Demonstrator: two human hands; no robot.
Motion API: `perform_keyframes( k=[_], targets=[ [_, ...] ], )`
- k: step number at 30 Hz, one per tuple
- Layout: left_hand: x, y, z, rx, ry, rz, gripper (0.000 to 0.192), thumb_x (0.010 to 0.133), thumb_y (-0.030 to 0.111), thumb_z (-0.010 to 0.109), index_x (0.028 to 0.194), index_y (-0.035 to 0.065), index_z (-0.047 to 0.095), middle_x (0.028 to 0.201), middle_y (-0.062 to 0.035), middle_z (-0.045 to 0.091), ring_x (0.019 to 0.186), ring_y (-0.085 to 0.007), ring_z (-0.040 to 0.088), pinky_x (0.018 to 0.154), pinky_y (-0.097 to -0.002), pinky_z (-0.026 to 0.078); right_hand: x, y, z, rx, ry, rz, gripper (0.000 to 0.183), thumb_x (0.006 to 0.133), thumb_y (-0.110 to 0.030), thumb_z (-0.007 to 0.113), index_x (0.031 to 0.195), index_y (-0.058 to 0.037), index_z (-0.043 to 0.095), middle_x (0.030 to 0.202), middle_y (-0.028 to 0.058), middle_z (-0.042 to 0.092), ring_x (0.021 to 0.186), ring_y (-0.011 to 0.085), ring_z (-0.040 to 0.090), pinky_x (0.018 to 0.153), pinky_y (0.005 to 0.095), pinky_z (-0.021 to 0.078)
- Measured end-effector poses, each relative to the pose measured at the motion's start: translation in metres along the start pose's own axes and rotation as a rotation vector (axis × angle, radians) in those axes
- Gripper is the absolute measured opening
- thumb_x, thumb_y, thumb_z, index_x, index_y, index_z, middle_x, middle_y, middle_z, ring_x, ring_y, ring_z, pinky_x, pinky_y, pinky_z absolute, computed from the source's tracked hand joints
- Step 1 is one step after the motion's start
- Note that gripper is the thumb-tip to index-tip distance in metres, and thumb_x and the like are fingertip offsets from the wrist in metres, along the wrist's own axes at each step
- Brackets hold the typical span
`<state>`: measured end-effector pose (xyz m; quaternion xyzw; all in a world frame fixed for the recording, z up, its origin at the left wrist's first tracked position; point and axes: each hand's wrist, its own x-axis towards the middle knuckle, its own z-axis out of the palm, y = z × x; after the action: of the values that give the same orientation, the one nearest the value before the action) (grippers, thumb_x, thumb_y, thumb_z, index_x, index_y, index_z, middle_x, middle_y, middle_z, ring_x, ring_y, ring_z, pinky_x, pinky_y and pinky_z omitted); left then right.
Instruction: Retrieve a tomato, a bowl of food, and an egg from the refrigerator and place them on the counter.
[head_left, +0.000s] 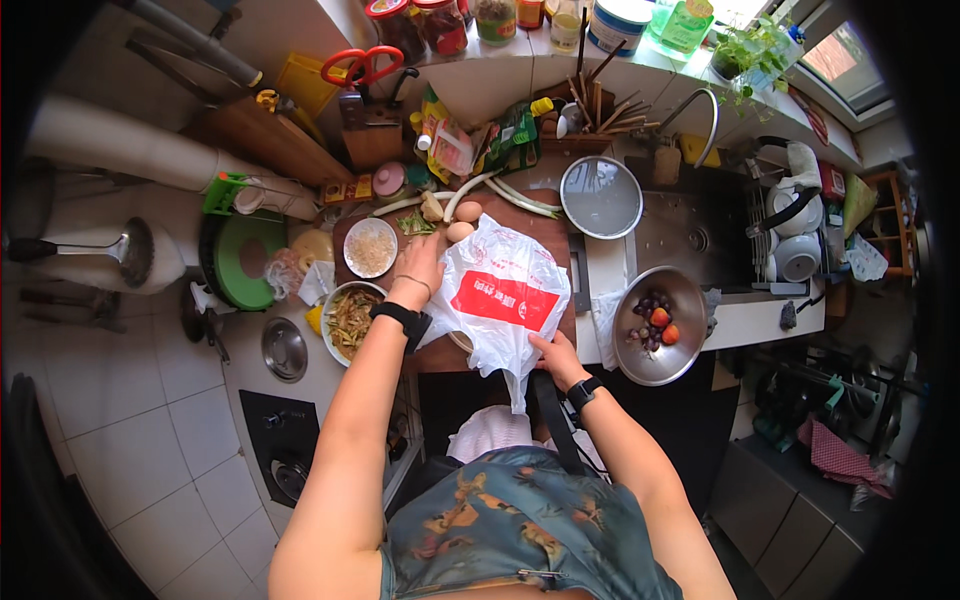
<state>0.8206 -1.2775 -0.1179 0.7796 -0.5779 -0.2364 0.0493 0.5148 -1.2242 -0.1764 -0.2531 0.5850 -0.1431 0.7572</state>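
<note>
A white plastic bag with a red printed panel (504, 296) lies spread over the wooden cutting board (442, 363). My right hand (559, 358) holds the bag's lower right edge between thumb and fingers. At the bag's left edge is my left hand (418, 262), its fingers near chopped greens (415, 223); whether it grips anything is hidden. Brown eggs (469, 211), a piece of ginger (431, 206) and scallion stalks (517, 196) sit along the board's far side. A small bowl of pale shreds (370, 247) and a bowl of sliced food (349, 322) stand to the left.
A metal bowl of grapes and red fruit (660, 326) stands on the right, below a pot of cloudy liquid (601, 197) and beside the sink (697, 238). A knife block (373, 142) and sauce pouches (514, 135) line the back. The hob (279, 442) is at lower left.
</note>
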Motion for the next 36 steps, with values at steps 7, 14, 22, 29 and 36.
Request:
perform_keyframes(
  k=[7,14,22,29,36],
  targets=[
    [-0.06,0.001,0.05,-0.208,-0.082,-0.334,0.054,0.085,0.018,0.061,0.135,0.0051,0.043,0.126,-0.0245,0.053,0.113,-0.0413,0.054,0.096,-0.0465,0.044,0.026,0.019,-0.003,0.003,-0.069,0.046,0.031,0.088,-0.018,0.064,0.115,-0.0047,0.062,0.098,0.0038,0.067,0.077,0.0134,0.063,0.057,0.0259,0.0472],
    [-0.076,0.017,0.061,-0.341,-0.001,-0.361,0.048,0.085,0.014,0.06,0.129,0.002,0.05,0.121,-0.025,0.054,0.115,-0.0411,0.052,0.095,-0.0447,0.045,0.022,0.021,-0.006,-0.039,-0.018,-0.017,0.028,0.088,-0.009,0.059,0.115,-0.0039,0.06,0.102,0.0043,0.068,0.08,0.0151,0.065,0.063,0.026,0.0494],
    [-0.086,0.007,0.093,-0.559,0.073,-0.315,0.043,0.083,0.009,0.06,0.124,0.0009,0.053,0.116,-0.0246,0.057,0.107,-0.0389,0.056,0.092,-0.0428,0.046,0.007,0.032,-0.028,0.043,0.081,-0.052,0.031,0.084,-0.004,0.055,0.115,-0.0007,0.06,0.103,0.0076,0.068,0.077,0.0155,0.066,0.061,0.0256,0.0492],
    [-0.047,0.016,0.07,-0.232,0.321,-0.19,0.052,0.081,0.008,0.064,0.131,0.0112,0.05,0.116,-0.0197,0.051,0.108,-0.0377,0.053,0.085,-0.0454,0.048,-0.003,0.027,-0.04,-0.026,0.094,-0.051,0.032,0.083,-0.004,0.053,0.114,0.0019,0.06,0.105,0.0093,0.067,0.087,0.0193,0.063,0.075,0.0286,0.046],
    [0.001,0.021,0.068,-0.01,0.117,-0.093,0.048,0.086,0.014,0.057,0.133,0.0199,0.047,0.117,-0.0164,0.05,0.106,-0.0369,0.054,0.082,-0.0465,0.051,-0.005,0.03,-0.043,-0.007,0.084,-0.085,0.035,0.083,-0.002,0.052,0.116,0.0036,0.059,0.112,0.0114,0.066,0.1,0.0233,0.063,0.087,0.0318,0.0461]
  ],
)
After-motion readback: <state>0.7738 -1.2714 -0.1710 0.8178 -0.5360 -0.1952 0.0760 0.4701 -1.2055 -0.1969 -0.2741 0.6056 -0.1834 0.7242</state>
